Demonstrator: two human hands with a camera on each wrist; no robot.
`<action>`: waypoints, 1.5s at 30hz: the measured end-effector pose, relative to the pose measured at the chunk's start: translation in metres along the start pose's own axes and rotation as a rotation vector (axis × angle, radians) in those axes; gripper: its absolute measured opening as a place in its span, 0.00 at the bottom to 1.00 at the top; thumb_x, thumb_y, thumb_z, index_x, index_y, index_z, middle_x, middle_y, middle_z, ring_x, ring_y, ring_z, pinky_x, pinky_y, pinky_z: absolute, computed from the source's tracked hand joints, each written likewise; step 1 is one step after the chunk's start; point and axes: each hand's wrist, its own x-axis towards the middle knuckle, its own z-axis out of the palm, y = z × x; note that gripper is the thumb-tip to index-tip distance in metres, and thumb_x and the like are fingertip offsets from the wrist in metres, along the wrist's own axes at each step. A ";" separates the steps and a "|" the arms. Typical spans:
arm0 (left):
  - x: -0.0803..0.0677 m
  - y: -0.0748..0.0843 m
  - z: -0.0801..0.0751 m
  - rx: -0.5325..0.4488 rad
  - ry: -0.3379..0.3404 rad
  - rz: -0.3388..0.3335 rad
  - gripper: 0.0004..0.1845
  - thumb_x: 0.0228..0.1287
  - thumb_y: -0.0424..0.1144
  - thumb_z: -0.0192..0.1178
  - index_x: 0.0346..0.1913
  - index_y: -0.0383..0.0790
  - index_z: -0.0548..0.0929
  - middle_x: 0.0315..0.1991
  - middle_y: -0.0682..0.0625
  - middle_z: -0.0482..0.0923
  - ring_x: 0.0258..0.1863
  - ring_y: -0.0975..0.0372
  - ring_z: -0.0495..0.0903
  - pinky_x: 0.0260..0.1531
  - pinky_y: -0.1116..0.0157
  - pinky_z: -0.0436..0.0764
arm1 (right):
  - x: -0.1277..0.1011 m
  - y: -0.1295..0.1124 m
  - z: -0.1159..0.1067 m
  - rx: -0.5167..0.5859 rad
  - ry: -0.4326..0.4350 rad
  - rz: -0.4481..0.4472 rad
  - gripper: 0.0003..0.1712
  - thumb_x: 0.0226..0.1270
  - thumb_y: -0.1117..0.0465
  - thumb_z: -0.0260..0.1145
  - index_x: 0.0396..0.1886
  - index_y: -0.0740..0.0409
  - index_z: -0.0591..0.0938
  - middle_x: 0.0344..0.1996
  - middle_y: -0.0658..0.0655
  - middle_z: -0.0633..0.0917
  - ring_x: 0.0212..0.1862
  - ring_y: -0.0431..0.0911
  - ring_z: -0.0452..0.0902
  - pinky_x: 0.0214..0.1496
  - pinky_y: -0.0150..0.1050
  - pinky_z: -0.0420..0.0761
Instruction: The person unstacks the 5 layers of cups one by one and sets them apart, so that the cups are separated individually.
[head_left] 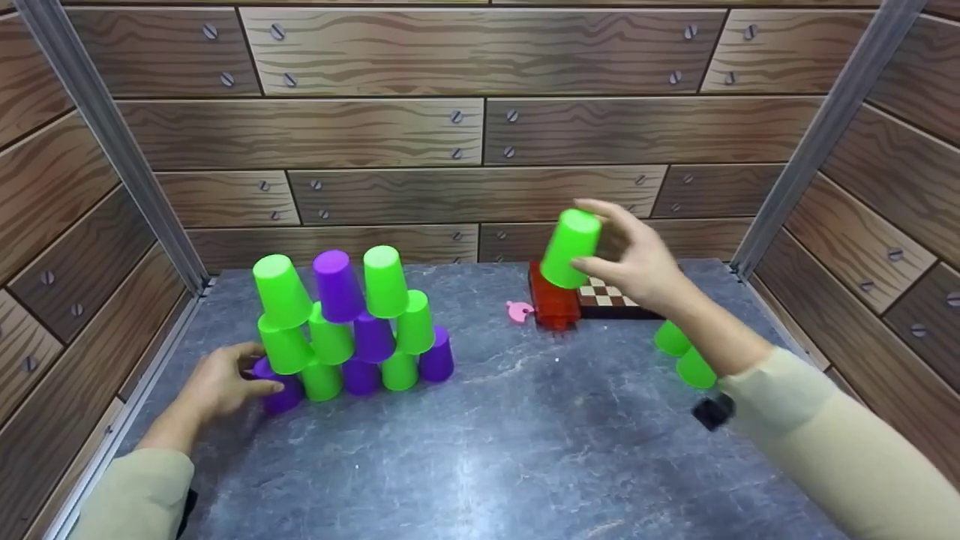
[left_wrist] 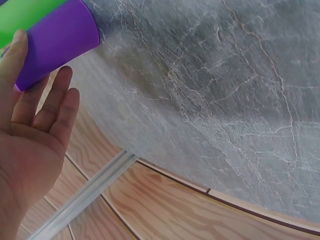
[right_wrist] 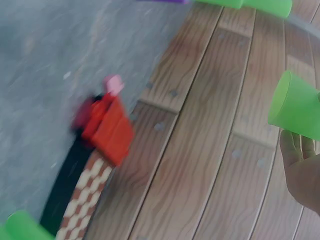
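1. The right hand (head_left: 637,262) holds a bright green plastic cup (head_left: 570,247) upside down and tilted, its fingers and thumb curled round the cup's wall, raised above the grey marbled tabletop (head_left: 525,435) in front of the back wall.
2. The left hand (head_left: 221,382) rests at the left foot of the cup pyramid (head_left: 349,326), its fingers nearly straight and laid against the purple cup (left_wrist: 57,42) at the bottom-left corner.
3. The pyramid shows 3 tiers of green and purple upturned cups; its cups lean and sit unevenly.
4. Wood-patterned walls (head_left: 480,135) close in the table on 3 sides, with metal corner posts (head_left: 112,142). A wide open stretch of tabletop lies between the pyramid and the right arm.
5. A red block (head_left: 551,304), a checkered board (head_left: 607,300) and a small pink piece (head_left: 517,311) sit under the raised cup near the back wall.
6. 2 more green cups (head_left: 682,352) are partly hidden behind the right forearm. The right wrist view is blurred.
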 end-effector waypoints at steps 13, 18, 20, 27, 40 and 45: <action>0.000 0.001 -0.002 0.004 -0.002 0.020 0.36 0.58 0.41 0.81 0.63 0.24 0.79 0.55 0.26 0.83 0.56 0.34 0.83 0.59 0.37 0.81 | -0.080 0.048 -0.060 -0.127 0.090 0.066 0.42 0.62 0.76 0.77 0.75 0.62 0.71 0.57 0.58 0.82 0.54 0.42 0.85 0.53 0.35 0.87; 0.001 0.001 0.000 0.000 -0.004 0.019 0.35 0.58 0.40 0.81 0.63 0.24 0.79 0.55 0.27 0.84 0.56 0.35 0.83 0.58 0.38 0.81 | -0.110 0.066 -0.076 -0.175 0.129 0.088 0.41 0.61 0.75 0.78 0.73 0.65 0.71 0.56 0.54 0.81 0.54 0.39 0.83 0.54 0.31 0.86; 0.001 0.001 0.000 0.003 -0.003 0.019 0.36 0.58 0.41 0.81 0.63 0.24 0.79 0.54 0.27 0.84 0.56 0.35 0.83 0.58 0.37 0.81 | -0.121 0.072 -0.081 -0.203 0.150 0.097 0.42 0.60 0.75 0.79 0.72 0.66 0.71 0.55 0.52 0.81 0.54 0.37 0.83 0.54 0.29 0.84; 0.000 0.002 -0.001 0.015 0.004 0.018 0.35 0.59 0.42 0.81 0.62 0.25 0.80 0.53 0.28 0.85 0.55 0.36 0.84 0.56 0.39 0.83 | -0.156 0.095 -0.095 -0.242 0.161 0.150 0.42 0.60 0.74 0.79 0.71 0.68 0.69 0.55 0.49 0.80 0.56 0.32 0.80 0.56 0.25 0.82; 0.000 0.001 -0.001 0.010 0.004 0.020 0.35 0.58 0.42 0.81 0.62 0.24 0.79 0.53 0.28 0.84 0.55 0.36 0.84 0.57 0.38 0.82 | -0.213 0.138 -0.111 -0.307 0.203 0.246 0.42 0.61 0.71 0.81 0.70 0.71 0.68 0.52 0.39 0.80 0.53 0.26 0.78 0.53 0.21 0.79; -0.001 0.001 -0.001 0.001 0.004 0.025 0.34 0.59 0.41 0.81 0.62 0.24 0.79 0.53 0.28 0.84 0.54 0.36 0.84 0.56 0.39 0.83 | -0.220 0.152 -0.115 -0.321 0.201 0.284 0.41 0.61 0.71 0.80 0.69 0.71 0.68 0.53 0.44 0.80 0.52 0.26 0.78 0.51 0.22 0.80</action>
